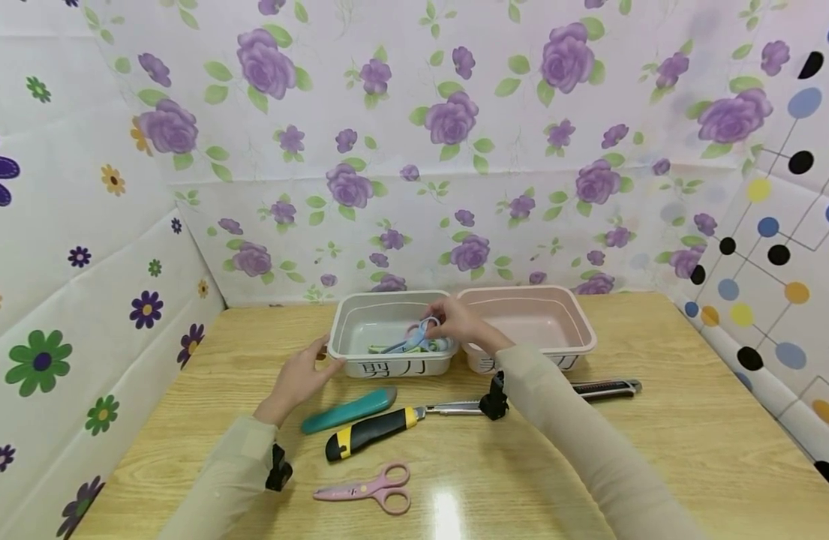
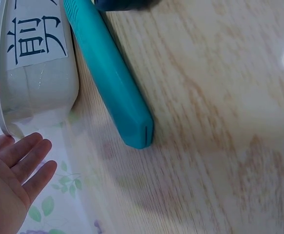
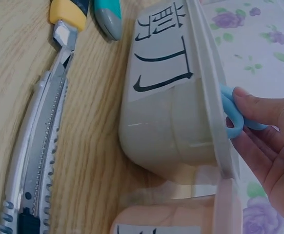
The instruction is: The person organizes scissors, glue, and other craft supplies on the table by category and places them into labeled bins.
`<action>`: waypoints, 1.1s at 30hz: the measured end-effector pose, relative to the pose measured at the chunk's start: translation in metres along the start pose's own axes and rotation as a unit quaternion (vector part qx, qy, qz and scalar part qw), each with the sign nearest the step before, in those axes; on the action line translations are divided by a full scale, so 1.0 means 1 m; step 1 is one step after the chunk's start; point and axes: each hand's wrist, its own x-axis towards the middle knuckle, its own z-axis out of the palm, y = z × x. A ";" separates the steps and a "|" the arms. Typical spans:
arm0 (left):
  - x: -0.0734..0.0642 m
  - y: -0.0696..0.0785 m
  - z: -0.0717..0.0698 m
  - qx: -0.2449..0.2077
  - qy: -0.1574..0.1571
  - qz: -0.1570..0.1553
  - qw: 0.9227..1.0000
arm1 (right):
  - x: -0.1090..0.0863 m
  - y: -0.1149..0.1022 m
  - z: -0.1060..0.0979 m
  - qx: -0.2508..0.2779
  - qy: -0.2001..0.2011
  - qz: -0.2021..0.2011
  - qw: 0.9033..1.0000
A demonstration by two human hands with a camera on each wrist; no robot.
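Observation:
My right hand (image 1: 458,321) pinches the light blue handle loops of a pair of scissors (image 3: 233,117), low over the right part of the grey-white bin (image 1: 390,367). Under them in this bin lie more scissors (image 1: 433,346) with green and pale blue parts, overlapping one another. At the bin's left end is my left hand (image 1: 301,381), its thumb and fingers spread at the rim. In the left wrist view those fingers (image 2: 29,152) are loosely extended and grip nothing. A teal box cutter (image 1: 349,410) lies on the table just in front of the left hand.
A pink bin (image 1: 583,330) stands right beside the grey one. In front lie a black-and-yellow utility knife (image 1: 373,435), a silver snap-off cutter (image 3: 37,146), a black-and-silver cutter (image 1: 606,388) and pink scissors (image 1: 363,489). Flowered cloth (image 1: 448,187) hangs behind the wooden table (image 1: 684,450).

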 end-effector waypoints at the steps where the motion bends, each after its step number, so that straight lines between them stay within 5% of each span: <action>1: 0.000 0.000 0.000 0.001 0.000 0.000 1.000 | 0.000 0.000 0.001 -0.003 0.002 0.004 1.000; 17: -0.001 0.000 0.000 -0.004 0.005 0.005 1.000 | 0.000 0.004 0.013 -0.073 0.018 -0.002 0.997; 33: -0.001 0.000 0.000 -0.006 0.004 0.002 1.000 | -0.009 -0.001 0.004 -0.046 0.022 -0.025 0.998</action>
